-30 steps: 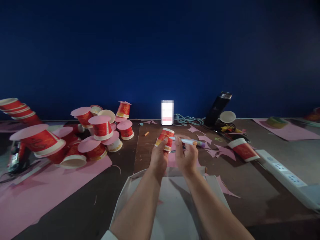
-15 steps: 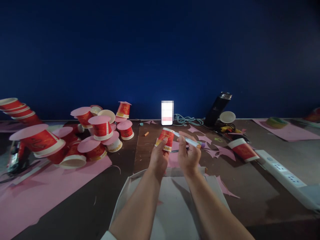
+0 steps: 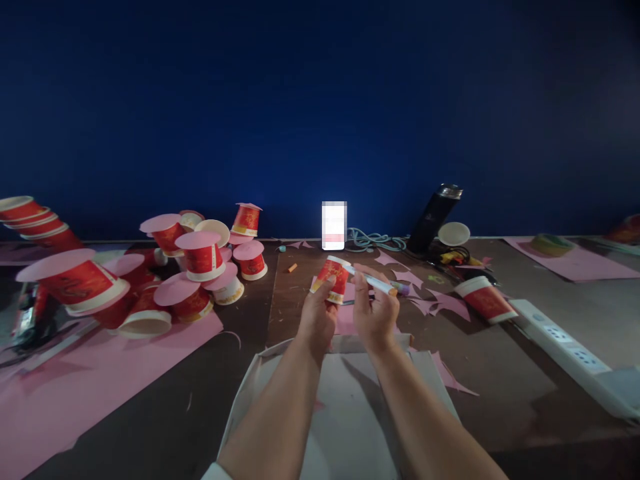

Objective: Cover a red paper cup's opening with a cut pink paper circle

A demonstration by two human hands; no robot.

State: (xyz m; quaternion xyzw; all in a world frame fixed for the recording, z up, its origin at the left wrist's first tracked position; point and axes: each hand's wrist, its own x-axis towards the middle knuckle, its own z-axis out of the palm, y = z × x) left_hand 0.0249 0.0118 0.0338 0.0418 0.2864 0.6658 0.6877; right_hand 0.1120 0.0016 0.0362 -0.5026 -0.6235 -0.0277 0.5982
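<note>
red cup [image 3: 331,279] in left fingers [image 3: 320,303]

Both bare forearms reach forward over the tabletop [image 3: 240,373] toward its far edge, the left hand [image 3: 320,310] curled in a firm grip, the right hand [image 3: 376,313] close beside it, fingers pinched and bent.

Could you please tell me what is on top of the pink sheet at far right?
A yellow-green roll lies on the pink sheet; the paper beneath it is covered and unseen.
</note>
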